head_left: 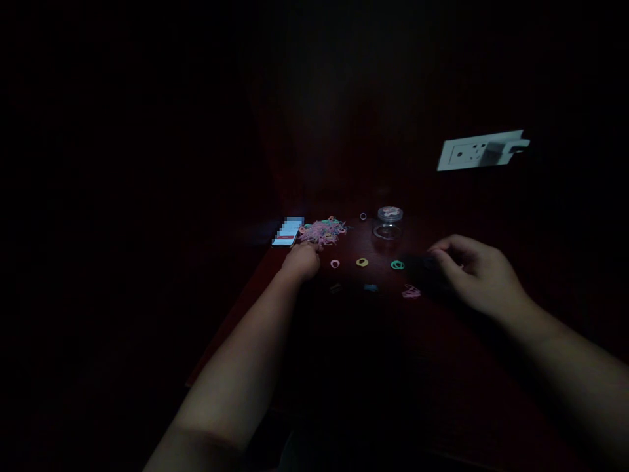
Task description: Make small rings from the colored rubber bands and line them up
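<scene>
My left hand (303, 260) rests at the near edge of a loose pile of small coloured elastic bands (323, 231), mostly pink. Its fingers look curled; what they hold, if anything, is hidden. Over the table's right side, my right hand (474, 269) has thumb and forefinger pinched together, and anything between them is too dark to make out. Between the hands lie a pink band group (335, 264), a yellow one (362, 262) and a green one (398, 265). Nearer to me are a dark group (335, 288), a blue group (370, 288) and a pink-purple group (411, 291).
A clear round jar (387, 231) with a patterned lid stands behind the bands, a small dark ring (363, 216) beside it. A lit phone (287, 231) lies left of the pile. A wall socket (472, 154) holds a plug. The dark-red table's (230, 328) left edge shows.
</scene>
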Demonstrator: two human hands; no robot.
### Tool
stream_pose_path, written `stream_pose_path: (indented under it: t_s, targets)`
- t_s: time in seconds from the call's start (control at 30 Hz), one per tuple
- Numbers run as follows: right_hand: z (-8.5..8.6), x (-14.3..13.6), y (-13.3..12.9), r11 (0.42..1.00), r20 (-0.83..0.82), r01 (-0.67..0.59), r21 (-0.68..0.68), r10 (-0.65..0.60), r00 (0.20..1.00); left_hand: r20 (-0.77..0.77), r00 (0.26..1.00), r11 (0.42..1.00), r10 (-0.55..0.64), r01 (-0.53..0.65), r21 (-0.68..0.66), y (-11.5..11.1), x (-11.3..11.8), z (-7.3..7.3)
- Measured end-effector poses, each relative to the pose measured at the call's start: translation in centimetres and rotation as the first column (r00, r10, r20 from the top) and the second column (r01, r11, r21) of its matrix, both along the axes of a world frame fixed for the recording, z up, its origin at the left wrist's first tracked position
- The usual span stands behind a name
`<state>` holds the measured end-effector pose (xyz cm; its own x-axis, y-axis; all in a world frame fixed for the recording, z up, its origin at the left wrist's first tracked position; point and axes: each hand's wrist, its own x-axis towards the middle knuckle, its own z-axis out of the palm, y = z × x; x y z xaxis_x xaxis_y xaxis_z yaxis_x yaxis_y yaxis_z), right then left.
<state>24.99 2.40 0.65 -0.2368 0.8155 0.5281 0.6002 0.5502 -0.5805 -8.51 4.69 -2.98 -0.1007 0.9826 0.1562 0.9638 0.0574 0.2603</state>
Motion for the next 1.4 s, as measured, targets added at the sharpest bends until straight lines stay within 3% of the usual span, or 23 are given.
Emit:
stream_pose_path:
  t_s: [0.23,0.5,0.87,1.4]
  targets:
    - [-0.3,-0.2,0.0,1.0,0.0,-0.023,-0.01,0.023,1.0,0.03,0.999,1.0,0.012,-0.013,0.025,-0.2,0.1,0.4]
    - [-0.4,0.1,0.1,0.999,0.007,-0.042,-0.004,0.042,0.999,0.148,0.986,0.979,0.082,-0.107,0.173,-0.7,0.3,1.4]
    - [-0.2,0.0,-0.1,0.997,0.016,-0.075,-0.034,0.075,0.997,0.282,0.956,0.949,0.086,-0.164,0.269,-0.1,-0.6,0.2]
    - [-0.4,0.0,-0.1,0.996,0.044,-0.088,-0.026,0.089,0.995,0.245,0.968,0.954,0.053,-0.121,0.272,0.2,-0.6,0.4]
